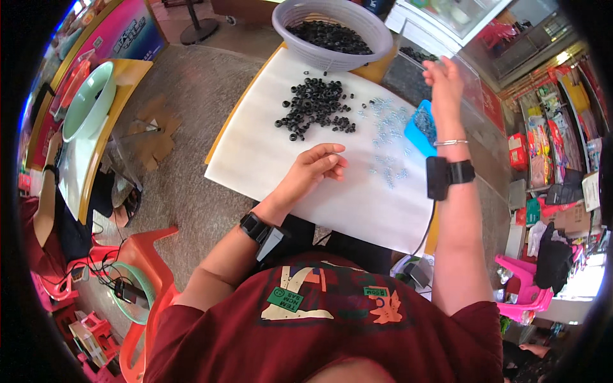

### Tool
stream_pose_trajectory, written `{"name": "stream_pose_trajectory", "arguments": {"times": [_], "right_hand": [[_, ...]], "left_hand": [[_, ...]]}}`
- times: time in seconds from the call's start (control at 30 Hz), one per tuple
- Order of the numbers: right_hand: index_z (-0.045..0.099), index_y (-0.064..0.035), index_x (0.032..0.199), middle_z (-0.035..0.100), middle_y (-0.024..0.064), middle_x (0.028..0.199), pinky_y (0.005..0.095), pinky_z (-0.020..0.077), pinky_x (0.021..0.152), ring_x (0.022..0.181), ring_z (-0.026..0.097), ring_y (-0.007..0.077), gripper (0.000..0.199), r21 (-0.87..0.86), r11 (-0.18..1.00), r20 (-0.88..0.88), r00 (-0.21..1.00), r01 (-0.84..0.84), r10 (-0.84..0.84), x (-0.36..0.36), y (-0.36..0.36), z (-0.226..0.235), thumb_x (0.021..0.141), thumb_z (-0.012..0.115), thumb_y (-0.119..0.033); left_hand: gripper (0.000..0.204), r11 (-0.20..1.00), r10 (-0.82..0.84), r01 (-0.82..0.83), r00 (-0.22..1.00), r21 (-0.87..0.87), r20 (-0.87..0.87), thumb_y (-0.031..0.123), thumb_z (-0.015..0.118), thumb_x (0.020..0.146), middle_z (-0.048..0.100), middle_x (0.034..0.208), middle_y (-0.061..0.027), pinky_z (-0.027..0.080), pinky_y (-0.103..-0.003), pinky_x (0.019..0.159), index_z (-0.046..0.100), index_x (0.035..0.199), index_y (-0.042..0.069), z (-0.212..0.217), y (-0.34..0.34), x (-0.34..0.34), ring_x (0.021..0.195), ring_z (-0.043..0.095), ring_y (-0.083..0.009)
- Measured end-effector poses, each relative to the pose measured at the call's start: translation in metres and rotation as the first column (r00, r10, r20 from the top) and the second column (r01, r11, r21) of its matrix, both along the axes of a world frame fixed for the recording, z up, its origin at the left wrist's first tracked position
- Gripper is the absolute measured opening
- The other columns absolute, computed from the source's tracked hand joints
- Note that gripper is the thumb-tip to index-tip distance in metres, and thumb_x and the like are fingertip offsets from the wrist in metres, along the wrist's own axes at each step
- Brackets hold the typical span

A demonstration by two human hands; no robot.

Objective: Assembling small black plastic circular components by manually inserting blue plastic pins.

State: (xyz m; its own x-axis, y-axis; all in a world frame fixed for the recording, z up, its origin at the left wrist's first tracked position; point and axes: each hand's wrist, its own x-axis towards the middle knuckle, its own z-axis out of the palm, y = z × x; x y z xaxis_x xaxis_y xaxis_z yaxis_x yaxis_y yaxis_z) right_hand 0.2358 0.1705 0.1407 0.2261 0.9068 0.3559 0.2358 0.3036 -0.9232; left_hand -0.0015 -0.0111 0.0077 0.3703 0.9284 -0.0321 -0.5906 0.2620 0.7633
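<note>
My left hand [317, 166] is just above the white table covering [255, 163], its fingers curled in and thumb against them; anything between them is too small to make out. In front of it lies a loose pile of small black ring-like parts [313, 105]. Scattered to the right are many tiny pale-blue clear pieces [388, 127]. My right hand [445, 80] is raised beyond the table's right edge, over a clear box [408, 73], fingers loosely bent and apart, with nothing visible in them. Below that wrist sits a blue tray [418, 137] with more of the tiny pieces.
A grey plastic basket [281, 29] of black parts stands at the far edge. On the left, another person's arm [48, 185] rests at a table with a green basin [96, 108]. An orange stool [150, 268] is nearby; packed shelves [543, 140] line the right.
</note>
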Motion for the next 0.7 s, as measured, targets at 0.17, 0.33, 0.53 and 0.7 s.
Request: {"name": "stream_pose_trajectory", "arguments": {"times": [0.17,0.33,0.53,0.7], "right_hand": [[0.06,-0.0012,0.116,0.067,0.0061,0.098,0.0246,0.0482,0.073,0.079,0.06,0.0107,0.031,0.066,0.981,0.231,0.959,-0.181,0.161,-0.038,-0.027,-0.04,0.086,0.063,-0.008],[0.068,-0.0068,0.1,0.061,0.0048,0.088,0.0287,0.0481,0.074,0.08,0.059,0.0161,0.019,-0.187,0.78,0.398,0.679,-0.598,0.616,-0.107,-0.082,-0.092,0.081,0.063,-0.007],[0.067,-0.0058,0.098,0.055,0.0077,0.083,0.0356,0.0442,0.08,0.086,0.055,0.0254,0.024,-0.077,0.704,0.699,0.465,-0.706,0.543,-0.127,-0.073,-0.105,0.075,0.064,-0.008],[0.066,-0.0064,0.089,0.057,0.0078,0.084,0.0387,0.0455,0.075,0.083,0.056,0.0269,0.016,0.015,0.729,0.719,0.514,-0.684,0.468,-0.126,-0.071,-0.113,0.073,0.064,-0.009]], "left_hand": [[0.023,1.0,-0.005,0.004,0.999,-0.02,-0.037,0.014,0.051,0.098,0.062,0.095,-0.0072,0.051,-0.028,0.077,0.056,0.115,0.0,0.004,-0.005,-0.003,0.081,0.06,-0.0123],[0.016,0.997,-0.071,0.074,0.992,0.019,-0.105,0.015,0.052,0.098,0.062,0.085,-0.005,0.051,-0.026,0.067,0.06,0.103,0.002,0.001,-0.007,-0.008,0.072,0.059,-0.011],[0.015,1.0,-0.027,0.027,0.998,-0.013,-0.053,0.015,0.052,0.097,0.062,0.083,-0.0041,0.05,-0.025,0.066,0.059,0.102,0.002,0.005,-0.006,-0.007,0.071,0.058,-0.0099],[0.015,0.999,-0.004,0.003,1.0,-0.036,-0.015,0.014,0.051,0.097,0.061,0.084,-0.0044,0.05,-0.026,0.066,0.059,0.103,0.002,0.001,-0.005,-0.005,0.071,0.058,-0.0102]]}}
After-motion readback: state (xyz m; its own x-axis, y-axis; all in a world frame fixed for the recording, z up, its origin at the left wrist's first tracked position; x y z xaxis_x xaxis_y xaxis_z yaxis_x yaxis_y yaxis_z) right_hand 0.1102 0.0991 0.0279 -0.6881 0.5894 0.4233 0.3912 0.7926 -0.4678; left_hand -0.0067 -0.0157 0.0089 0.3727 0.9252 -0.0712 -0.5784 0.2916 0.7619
